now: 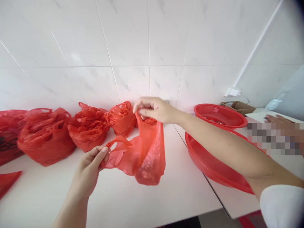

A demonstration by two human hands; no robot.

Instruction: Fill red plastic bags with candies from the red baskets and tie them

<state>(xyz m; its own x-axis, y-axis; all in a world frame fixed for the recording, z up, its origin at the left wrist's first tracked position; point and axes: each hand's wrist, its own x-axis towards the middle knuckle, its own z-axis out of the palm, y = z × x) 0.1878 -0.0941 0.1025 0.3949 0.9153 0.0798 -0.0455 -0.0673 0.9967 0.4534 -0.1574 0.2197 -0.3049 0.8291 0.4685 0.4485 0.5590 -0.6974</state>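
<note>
Between my hands hangs a red plastic bag (150,152) above the white table, with something bunched in its bottom that shows only dimly through the film. My left hand (95,166) pinches one handle loop of the bag, stretched out to the left. Higher up, my right hand (154,109) pinches the other handle, thumb against fingers. Behind the bag, close to my right hand, stands a filled red bag (121,120), and part of another is hidden by the hand.
More filled red bags (46,137) line the wall at left. A large red basin (204,158) and a red basket (219,115) sit at right, near a cardboard box (239,107). Another person's hand (279,120) rests at far right. A gap (211,186) separates two tables.
</note>
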